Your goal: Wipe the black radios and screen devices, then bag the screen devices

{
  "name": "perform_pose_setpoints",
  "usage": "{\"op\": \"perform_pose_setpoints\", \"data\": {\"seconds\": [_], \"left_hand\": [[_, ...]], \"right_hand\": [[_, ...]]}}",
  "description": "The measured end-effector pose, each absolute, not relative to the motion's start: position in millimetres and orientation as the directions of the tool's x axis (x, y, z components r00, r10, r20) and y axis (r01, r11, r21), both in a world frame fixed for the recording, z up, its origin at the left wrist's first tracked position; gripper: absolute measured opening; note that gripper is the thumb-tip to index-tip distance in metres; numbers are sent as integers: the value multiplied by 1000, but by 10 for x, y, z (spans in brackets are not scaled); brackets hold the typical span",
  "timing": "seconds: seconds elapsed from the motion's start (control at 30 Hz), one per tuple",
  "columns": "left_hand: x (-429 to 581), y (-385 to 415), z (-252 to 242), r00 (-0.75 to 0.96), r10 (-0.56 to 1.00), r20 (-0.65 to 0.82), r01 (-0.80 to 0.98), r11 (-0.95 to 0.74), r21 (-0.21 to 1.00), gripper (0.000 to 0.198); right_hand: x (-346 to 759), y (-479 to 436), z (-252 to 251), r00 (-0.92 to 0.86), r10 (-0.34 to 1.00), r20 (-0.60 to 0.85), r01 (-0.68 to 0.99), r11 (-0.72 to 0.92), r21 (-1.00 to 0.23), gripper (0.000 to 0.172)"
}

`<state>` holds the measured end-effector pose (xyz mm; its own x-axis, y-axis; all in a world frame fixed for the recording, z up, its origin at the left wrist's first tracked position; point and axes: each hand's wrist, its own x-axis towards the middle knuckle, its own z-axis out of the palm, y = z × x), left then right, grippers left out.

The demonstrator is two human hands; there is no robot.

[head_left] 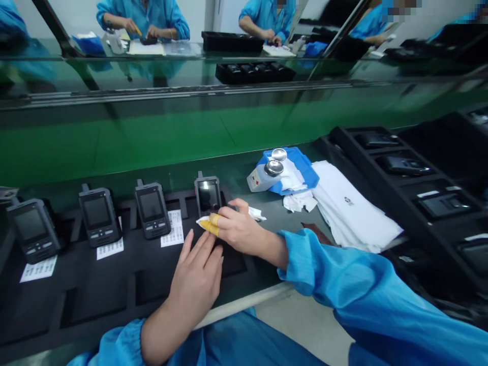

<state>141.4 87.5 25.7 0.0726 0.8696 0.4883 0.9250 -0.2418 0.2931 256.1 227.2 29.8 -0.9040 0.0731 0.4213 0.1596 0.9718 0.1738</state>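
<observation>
My right hand is closed on a small white wipe, with yellow finger cots on two fingertips, right below the rightmost black handheld device. My left hand lies flat and open on the black tray just below that device. Three more handheld devices stand in the tray's slots to the left: one, one and one. White label slips lie beside some of them.
A white dispenser bottle lies on a blue tray with wipes; white sheets lie to its right. Black trays with devices fill the right side. A green conveyor runs behind. People in blue coats work at the far bench.
</observation>
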Motion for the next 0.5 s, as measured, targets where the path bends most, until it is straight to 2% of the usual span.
{"op": "perform_pose_setpoints", "data": {"seconds": [0.07, 0.17, 0.33, 0.5], "left_hand": [[1342, 784, 314, 52, 827, 559, 896, -285, 339, 19], [1160, 621, 357, -7, 819, 574, 900, -245, 361, 16], [833, 433, 259, -94, 834, 543, 974, -35, 223, 17], [763, 403, 158, -110, 911, 397, 991, 69, 115, 30]], "right_hand": [[2598, 2202, 318, -912, 59, 406, 137, 977, 165, 25], [2563, 2156, 406, -916, 19, 400, 71, 991, 115, 26], [2094, 2240, 596, -871, 72, 486, 142, 984, 109, 27], [1384, 2344, 609, -894, 92, 438, 179, 971, 161, 29]]}}
